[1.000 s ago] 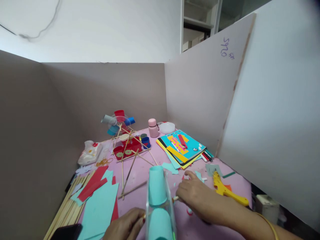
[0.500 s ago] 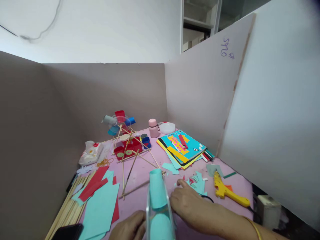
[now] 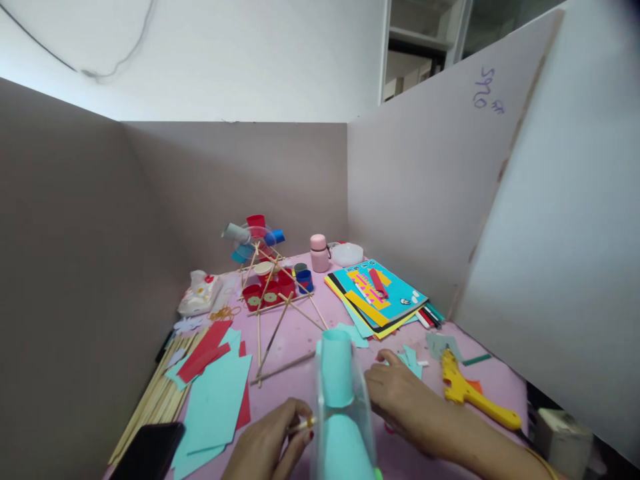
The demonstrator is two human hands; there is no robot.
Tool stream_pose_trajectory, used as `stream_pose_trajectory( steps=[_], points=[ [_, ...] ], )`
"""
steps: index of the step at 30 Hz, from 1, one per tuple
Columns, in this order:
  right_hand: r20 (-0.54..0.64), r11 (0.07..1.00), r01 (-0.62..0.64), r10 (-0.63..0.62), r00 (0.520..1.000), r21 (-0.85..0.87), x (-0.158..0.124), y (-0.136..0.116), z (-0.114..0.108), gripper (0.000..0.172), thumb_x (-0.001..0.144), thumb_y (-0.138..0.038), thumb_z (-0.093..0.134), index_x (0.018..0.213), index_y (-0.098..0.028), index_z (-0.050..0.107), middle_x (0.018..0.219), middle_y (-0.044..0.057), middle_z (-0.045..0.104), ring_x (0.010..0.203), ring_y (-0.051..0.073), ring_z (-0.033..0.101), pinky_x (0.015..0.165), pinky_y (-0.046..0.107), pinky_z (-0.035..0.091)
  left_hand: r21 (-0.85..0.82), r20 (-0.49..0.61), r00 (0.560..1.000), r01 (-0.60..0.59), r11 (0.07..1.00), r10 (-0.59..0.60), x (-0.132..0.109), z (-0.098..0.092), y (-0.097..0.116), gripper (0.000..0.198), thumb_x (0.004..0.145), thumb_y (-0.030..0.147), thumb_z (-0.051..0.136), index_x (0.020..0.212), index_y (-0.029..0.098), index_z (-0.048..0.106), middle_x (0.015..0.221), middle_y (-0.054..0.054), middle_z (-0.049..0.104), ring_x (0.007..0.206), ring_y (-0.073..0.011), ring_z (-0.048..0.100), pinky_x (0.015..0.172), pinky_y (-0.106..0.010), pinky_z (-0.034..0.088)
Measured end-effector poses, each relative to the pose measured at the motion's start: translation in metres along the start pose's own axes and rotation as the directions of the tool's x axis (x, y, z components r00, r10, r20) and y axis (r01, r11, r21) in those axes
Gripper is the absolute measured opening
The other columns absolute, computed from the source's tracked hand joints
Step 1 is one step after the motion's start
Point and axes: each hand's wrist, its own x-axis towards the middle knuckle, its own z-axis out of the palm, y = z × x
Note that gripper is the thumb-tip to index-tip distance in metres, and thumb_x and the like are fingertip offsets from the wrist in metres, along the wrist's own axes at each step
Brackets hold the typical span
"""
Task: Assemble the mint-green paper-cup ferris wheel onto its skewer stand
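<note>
A clear plastic frame (image 3: 364,400) carrying 2 turquoise paper cups (image 3: 336,370) is at the near side of a pink counter (image 3: 300,340). The right hand (image 3: 395,390) is beside it, its grip impossible to tell; the left hand (image 3: 270,440) pinches. A yellow glue gun (image 3: 477,395) lies beyond the right forearm. The left hand's thin stick (image 3: 303,425) meets the frame's left side.

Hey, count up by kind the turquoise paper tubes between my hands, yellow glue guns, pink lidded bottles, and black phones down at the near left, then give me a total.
Turquoise rolled-paper tubes in front: 2
Yellow plastic glue gun: 1
Pink lidded bottle: 1
Flat black phone, near left: 1
Total: 5
</note>
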Motion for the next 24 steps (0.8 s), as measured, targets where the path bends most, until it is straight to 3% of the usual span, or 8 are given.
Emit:
stream_pose_trajectory(
  steps=[5,9,13,20,24],
  points=[
    [0.05,1.0,0.004,-0.006,0.999,0.028,0.0,0.0,0.0,0.021,0.084,-0.008,0.039,0.082,-0.016,0.058,0.085,0.01,0.068,0.081,0.021,0.06,0.082,0.039,0.033,0.094,0.013,0.999,0.046,0.995,-0.047,-0.003,0.009,-0.004,0.022,0.092,0.031,0.035,0.083,0.021,0.053,0.078,-0.002,0.065,0.069,-0.0151,0.061,0.063,-0.024,0.044],
    [0.057,1.0,0.014,-0.015,0.998,0.014,-0.001,-0.001,0.004,0.019,0.078,-0.006,0.04,0.076,-0.016,0.056,0.081,0.011,0.068,0.077,0.022,0.059,0.074,0.037,0.034,0.17,-0.041,0.999,-0.017,0.985,0.024,-0.003,0.015,-0.005,0.023,0.092,0.027,0.032,0.084,0.021,0.053,0.077,-0.003,0.064,0.07,-0.0174,0.061,0.062,-0.027,0.044],
    [0.018,0.999,0.024,-0.024,1.0,0.034,0.0,-0.003,0.008,0.018,0.078,-0.008,0.042,0.074,-0.017,0.056,0.074,0.008,0.065,0.075,0.021,0.057,0.073,0.035,0.033,0.214,-0.008,0.997,-0.076,0.974,0.079,-0.003,0.014,-0.003,0.023,0.092,0.021,0.031,0.091,0.02,0.054,0.083,-0.005,0.064,0.077,-0.0195,0.061,0.066,-0.03,0.046],
    [-0.004,0.99,0.034,-0.033,0.999,0.136,0.0,-0.009,0.007,0.019,0.08,-0.01,0.042,0.078,-0.019,0.058,0.078,0.007,0.066,0.075,0.02,0.057,0.073,0.031,0.037,0.377,0.032,0.985,-0.171,0.91,0.171,-0.001,0.018,-0.006,0.022,0.085,0.008,0.036,0.088,0.019,0.055,0.079,-0.005,0.066,0.069,-0.0227,0.062,0.062,-0.036,0.046],
    [0.029,0.974,0.01,-0.017,0.999,0.227,-0.003,-0.013,0.0,0.02,0.081,-0.012,0.042,0.083,-0.018,0.06,0.083,0.009,0.067,0.081,0.021,0.059,0.074,0.03,0.04,0.365,0.027,0.983,-0.179,0.914,0.182,-0.001,0.019,-0.007,0.02,0.086,0.01,0.037,0.085,0.02,0.054,0.077,-0.004,0.066,0.066,-0.0194,0.062,0.06,-0.03,0.046]
  ],
)
